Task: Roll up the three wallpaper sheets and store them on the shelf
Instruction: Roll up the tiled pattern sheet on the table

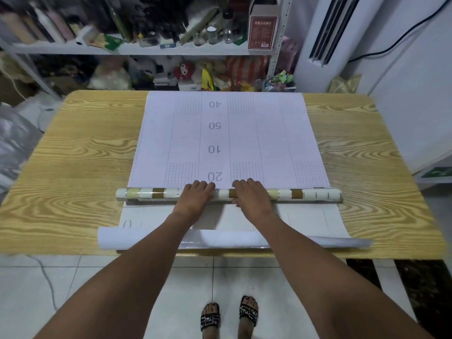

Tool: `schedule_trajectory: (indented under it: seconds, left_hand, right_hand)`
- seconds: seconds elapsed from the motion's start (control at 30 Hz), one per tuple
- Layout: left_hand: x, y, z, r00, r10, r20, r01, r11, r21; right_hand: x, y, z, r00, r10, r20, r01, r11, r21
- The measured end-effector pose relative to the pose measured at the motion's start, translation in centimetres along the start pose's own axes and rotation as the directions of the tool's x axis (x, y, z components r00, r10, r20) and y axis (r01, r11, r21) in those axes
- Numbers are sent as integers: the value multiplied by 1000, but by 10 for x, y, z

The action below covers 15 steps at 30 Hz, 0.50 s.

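A wallpaper sheet (227,135) lies face down on the wooden table (80,152), its white backing printed with numbers and ruled lines. Its near end is wound into a roll (305,194) with a white, cream and brown tile pattern, lying across the table. My left hand (194,195) and my right hand (249,195) rest side by side on top of the roll's middle, fingers curved over it. Under the roll lies another sheet (305,220), white side up, and its curled near edge (137,237) hangs at the table's front.
Behind the table stands a white metal shelf (137,48) crowded with bottles, jars, a red box (263,28) and soft toys. A tall white air conditioner (325,37) stands at the back right. Tiled floor and my sandalled feet are below the table's front edge.
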<state>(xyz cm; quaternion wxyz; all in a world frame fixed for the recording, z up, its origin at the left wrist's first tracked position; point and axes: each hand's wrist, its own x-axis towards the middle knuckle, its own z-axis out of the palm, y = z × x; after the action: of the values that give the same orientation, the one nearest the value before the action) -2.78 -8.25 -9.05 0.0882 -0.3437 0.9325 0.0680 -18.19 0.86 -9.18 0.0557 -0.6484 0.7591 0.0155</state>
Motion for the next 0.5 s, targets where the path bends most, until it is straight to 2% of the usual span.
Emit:
schedule_trajectory:
  seconds: [0.13,0.23,0.3,0.5]
  left_hand:
    - [-3,3,2,1000,4,-14,-5,1000,-11]
    - [-3,4,3,998,-15,-57,17,999,41]
    - [-2,4,2,1000,-16,-24,18,998,68]
    - [2,3,-1,1000,-12,-3,12,999,41]
  right_hand:
    - [-2,1,-4,999,-2,41,2,1000,-11]
    - [-3,1,-4,998,-19,57,18,1000,5]
    - [-4,1,-4,997,-37,68,36,999,6]
    - [-6,3,11,1000,-16,-26,15,1000,-27]
